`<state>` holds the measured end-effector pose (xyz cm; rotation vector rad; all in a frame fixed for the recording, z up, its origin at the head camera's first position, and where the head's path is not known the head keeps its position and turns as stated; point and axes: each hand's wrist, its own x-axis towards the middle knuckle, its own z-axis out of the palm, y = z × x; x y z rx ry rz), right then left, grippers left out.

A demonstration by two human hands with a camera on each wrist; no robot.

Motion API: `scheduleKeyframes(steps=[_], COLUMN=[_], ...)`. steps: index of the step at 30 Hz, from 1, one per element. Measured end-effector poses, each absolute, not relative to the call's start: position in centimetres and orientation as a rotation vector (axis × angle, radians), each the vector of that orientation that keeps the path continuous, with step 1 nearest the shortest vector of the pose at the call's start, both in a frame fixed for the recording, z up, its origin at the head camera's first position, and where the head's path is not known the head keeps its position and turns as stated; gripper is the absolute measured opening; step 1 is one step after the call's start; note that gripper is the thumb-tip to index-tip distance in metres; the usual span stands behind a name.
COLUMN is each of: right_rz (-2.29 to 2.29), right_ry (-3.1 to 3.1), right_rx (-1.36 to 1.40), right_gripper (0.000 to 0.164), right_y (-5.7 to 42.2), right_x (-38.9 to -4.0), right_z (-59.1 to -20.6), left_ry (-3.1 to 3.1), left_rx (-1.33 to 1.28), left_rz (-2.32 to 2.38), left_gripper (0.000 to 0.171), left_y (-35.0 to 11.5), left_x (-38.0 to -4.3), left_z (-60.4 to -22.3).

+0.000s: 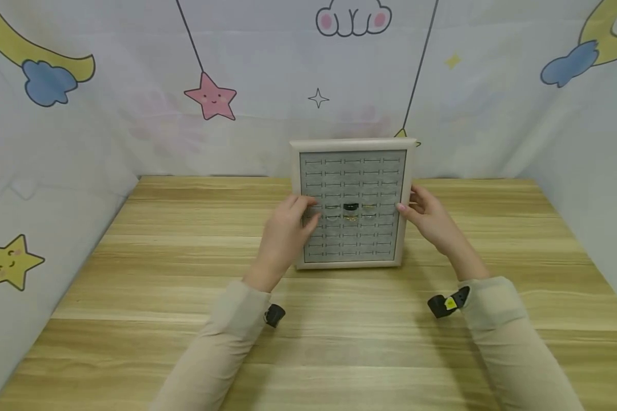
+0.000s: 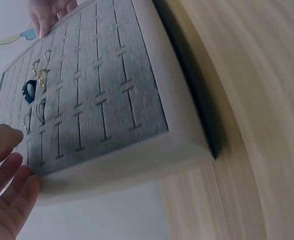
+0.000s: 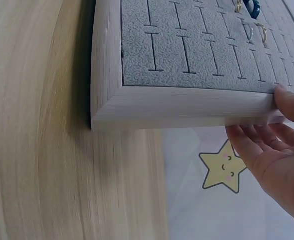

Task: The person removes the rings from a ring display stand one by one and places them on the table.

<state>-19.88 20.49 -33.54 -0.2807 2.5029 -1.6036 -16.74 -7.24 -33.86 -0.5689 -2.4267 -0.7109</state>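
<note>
A ring display board (image 1: pixel 349 234) with a pale frame and grey slotted padding stands nearly upright on the table. Several rings sit in its middle slots: a black ring (image 1: pixel 351 206), a gold ring (image 1: pixel 351 218), and thinner gold and silver ones. At the board's right edge, my right hand (image 1: pixel 432 222) grips the frame (image 3: pixel 197 107), thumb on the front and fingers behind. My left hand (image 1: pixel 286 231) is at the left edge, its fingertips over the padding beside the silver rings (image 2: pixel 40 111). Its thumb and fingers are apart, with nothing visible between them.
The wooden table (image 1: pixel 185 245) extends around the board. Behind it hangs a white cloth (image 1: pixel 272 74) printed with stars, moons and clouds, which also covers the sides. Black wrist cameras (image 1: pixel 444 305) are strapped over both sleeves.
</note>
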Motion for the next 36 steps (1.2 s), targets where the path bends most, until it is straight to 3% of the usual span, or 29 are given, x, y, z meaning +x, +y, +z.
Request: scheduleKeyframes(steps=[25,36], right_rz=[-1.592,-1.594], right_ry=[2.493,2.477], right_rx=[-0.301,-0.314], right_gripper=[0.062,0.063], right_y=[20.6,20.6], right_x=[-20.3,-20.2], right_z=[-33.9,-33.8], left_ry=[-2.47,-2.558], left_rx=[-0.526,-0.489], left_rz=[-0.587,-0.791], left_gripper=[0.01,0.01], left_y=[-4.4,-4.7], left_x=[-17.1,-17.2], left_z=[-34.1,-33.8])
